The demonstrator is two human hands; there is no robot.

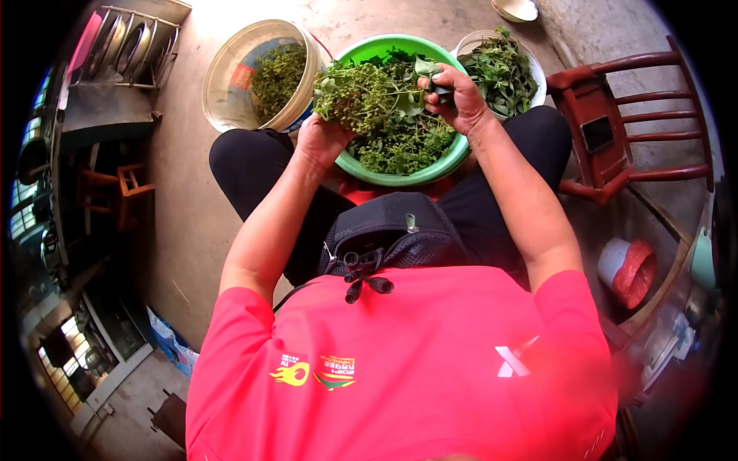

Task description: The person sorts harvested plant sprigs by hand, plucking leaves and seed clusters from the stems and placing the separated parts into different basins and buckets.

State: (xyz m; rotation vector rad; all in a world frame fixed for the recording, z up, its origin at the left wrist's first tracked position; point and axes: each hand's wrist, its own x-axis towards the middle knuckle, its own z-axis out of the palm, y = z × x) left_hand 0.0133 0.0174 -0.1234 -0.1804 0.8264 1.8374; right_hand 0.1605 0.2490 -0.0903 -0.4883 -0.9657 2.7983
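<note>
A green basin (pixel 361 170) full of leafy sprigs with clusters of small green berries sits between my knees. My left hand (pixel 323 140) is closed around a bunch of berry sprigs (pixel 357 100) above the basin's left side. Over its right side, my right hand (pixel 460 100) is closed on some green leaves (pixel 427 67), with stems running from them toward the bunch. To the left stands a white bucket (pixel 217 92) tilted toward me, with berry clusters (pixel 280 73) inside. At the right, a white bucket (pixel 540 84) holds loose leaves (pixel 500 73).
A reddish-brown wooden chair (pixel 596 127) stands close on the right. Farther left are a dish rack (pixel 127 46) and a small wooden stool (pixel 127 188). A black waist bag (pixel 392 230) with cable plugs rests on my lap. A pale bowl (pixel 516 9) lies at the top.
</note>
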